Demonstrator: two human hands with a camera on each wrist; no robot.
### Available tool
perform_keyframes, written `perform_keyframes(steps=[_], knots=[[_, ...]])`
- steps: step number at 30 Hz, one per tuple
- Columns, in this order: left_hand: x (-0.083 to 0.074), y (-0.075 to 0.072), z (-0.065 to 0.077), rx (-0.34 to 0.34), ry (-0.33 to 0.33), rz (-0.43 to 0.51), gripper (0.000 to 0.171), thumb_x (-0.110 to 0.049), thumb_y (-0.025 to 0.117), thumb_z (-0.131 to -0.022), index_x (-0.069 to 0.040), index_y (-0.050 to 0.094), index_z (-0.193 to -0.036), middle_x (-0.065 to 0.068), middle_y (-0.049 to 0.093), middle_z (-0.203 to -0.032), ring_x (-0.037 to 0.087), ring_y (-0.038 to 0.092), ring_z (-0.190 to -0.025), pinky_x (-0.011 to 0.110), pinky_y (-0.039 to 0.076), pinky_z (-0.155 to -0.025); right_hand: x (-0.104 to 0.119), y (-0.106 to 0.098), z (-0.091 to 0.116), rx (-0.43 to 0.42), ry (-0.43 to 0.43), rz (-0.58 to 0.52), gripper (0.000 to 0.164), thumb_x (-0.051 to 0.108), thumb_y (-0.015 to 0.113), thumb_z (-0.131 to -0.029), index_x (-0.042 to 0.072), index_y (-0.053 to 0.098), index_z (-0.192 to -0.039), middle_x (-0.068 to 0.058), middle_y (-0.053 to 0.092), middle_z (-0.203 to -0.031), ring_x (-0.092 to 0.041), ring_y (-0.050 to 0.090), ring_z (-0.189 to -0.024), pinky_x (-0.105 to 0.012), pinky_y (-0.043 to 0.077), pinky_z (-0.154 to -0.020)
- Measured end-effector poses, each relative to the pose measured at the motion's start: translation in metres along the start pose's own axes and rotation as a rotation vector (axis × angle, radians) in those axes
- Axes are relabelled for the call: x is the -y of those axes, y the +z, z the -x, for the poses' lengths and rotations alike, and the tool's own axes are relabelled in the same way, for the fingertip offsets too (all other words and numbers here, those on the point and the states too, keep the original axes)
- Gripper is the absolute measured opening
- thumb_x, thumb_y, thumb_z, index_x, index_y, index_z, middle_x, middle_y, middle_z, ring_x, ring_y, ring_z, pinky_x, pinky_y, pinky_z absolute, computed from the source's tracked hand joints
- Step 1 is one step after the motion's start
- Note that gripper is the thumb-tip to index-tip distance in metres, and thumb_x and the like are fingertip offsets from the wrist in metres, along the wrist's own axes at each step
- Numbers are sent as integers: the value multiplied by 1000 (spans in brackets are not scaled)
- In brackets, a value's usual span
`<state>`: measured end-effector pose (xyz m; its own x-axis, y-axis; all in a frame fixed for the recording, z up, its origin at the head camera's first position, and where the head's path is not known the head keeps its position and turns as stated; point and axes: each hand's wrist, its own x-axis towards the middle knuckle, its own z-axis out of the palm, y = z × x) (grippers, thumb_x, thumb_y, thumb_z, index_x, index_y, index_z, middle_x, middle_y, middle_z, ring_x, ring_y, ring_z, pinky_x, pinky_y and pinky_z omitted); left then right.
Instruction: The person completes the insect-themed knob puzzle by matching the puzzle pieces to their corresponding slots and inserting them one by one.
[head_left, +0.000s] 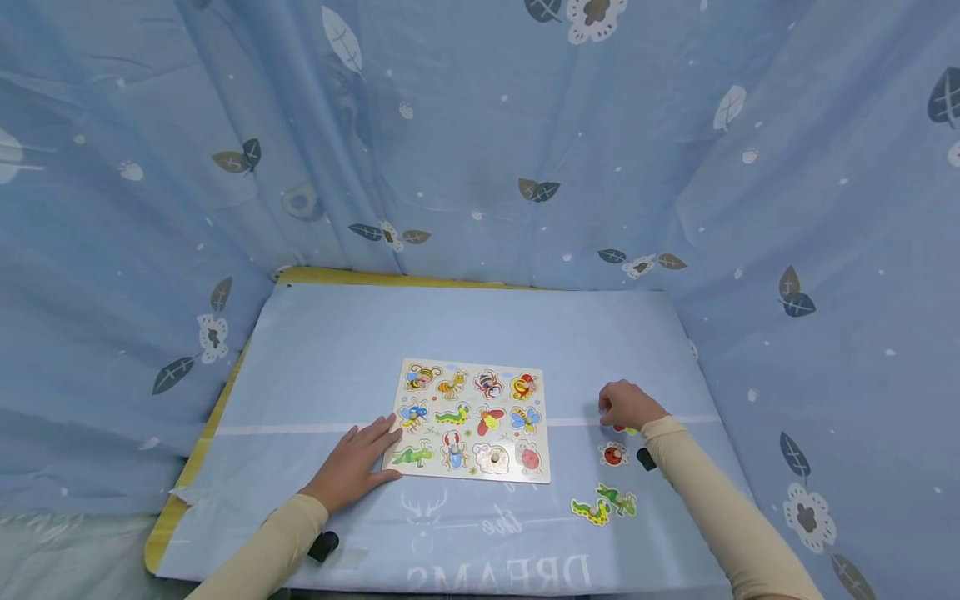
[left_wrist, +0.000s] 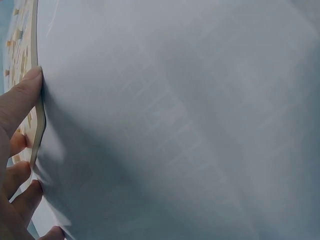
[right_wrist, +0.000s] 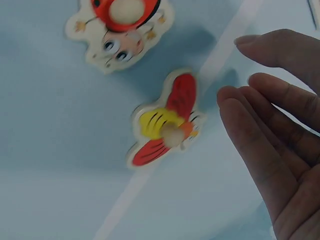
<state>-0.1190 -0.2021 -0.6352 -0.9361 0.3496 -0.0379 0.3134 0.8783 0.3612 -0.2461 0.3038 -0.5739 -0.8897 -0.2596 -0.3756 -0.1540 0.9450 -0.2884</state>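
Note:
A wooden insect puzzle board (head_left: 472, 422) lies flat on the covered table. My left hand (head_left: 354, 463) rests at its left side, fingers spread; in the left wrist view, fingertips touch the edge of the board (left_wrist: 34, 120). My right hand (head_left: 630, 406) hovers over the table to the right of the board. Its fingers bend loosely with a gap to the thumb and nothing between them. Beside them lies a red-winged, yellow-bodied insect piece (right_wrist: 172, 117) with a round knob. A ladybug piece (head_left: 614, 454) lies nearer me, and in the right wrist view it is cut off at the top.
A caterpillar piece (head_left: 591, 512) and a green grasshopper piece (head_left: 618, 500) lie close together at the front right. A pale blue cover (head_left: 315, 333) spreads over the yellow-edged table. Blue patterned curtains (head_left: 465, 150) hang behind and at both sides.

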Motion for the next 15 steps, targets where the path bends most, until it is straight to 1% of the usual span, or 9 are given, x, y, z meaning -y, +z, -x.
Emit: perform_keyframes(steps=[4,7,11,15], knots=[[0,0,1,-9,6,-2,81,-54,79,-85,-15,55,-151,8,42,-165,33,40,-153,64,33,-124,-15,-1,3,-23,57,4,13,7,85,-82,6,76,-90,-4,68,-84,-19,59,-73,-32,58,-66],[1,-1,1,-14,11,0,80,-54,79,-85,-15,55,-151,8,42,-165,33,41,-152,64,33,-123,-23,-3,7,-41,85,10,11,5,84,-81,6,74,-85,-5,68,-80,-20,59,-70,-31,56,-63],[1,-2,1,-17,13,-2,80,-53,80,-85,-15,55,-151,8,43,-164,33,42,-152,64,34,-122,-30,-5,12,-31,126,-9,13,2,82,-80,5,70,-78,-7,67,-77,-21,57,-68,-31,52,-60],[0,-3,0,-14,12,-1,80,-53,80,-84,-15,56,-150,8,44,-164,33,42,-152,64,35,-122,-35,-3,14,-12,157,-39,12,2,81,-82,5,70,-79,-6,67,-79,-21,56,-70,-31,52,-63]])
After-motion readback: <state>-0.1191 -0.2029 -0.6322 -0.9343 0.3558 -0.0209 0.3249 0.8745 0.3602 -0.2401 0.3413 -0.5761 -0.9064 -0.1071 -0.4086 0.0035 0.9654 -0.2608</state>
